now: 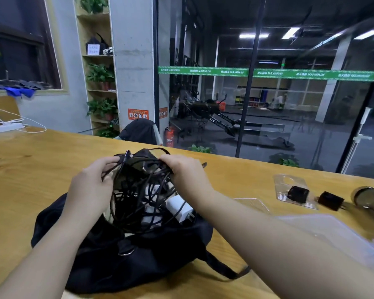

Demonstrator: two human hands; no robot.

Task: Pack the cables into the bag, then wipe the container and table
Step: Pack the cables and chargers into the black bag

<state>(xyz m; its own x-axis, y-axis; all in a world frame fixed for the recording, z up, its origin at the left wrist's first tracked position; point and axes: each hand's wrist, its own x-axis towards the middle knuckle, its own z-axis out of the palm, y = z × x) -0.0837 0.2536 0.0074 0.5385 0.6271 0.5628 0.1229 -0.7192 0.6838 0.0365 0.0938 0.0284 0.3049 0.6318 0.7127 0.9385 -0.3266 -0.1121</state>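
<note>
Head view: both hands grip a tangle of black cables (138,190) over the open black bag (121,255) on the wooden worktop (30,169); left hand (91,186) and right hand (186,175) each clutch strands. White chargers (177,208) lie in the bag's mouth. To the right sit two black adapters (330,200), a clear container (333,236) and a metal cup (369,199).

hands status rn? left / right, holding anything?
Left hand: closed, fingers gripping the black cables over the open bag.
Right hand: closed, fingers gripping the same tangle of cables.
</note>
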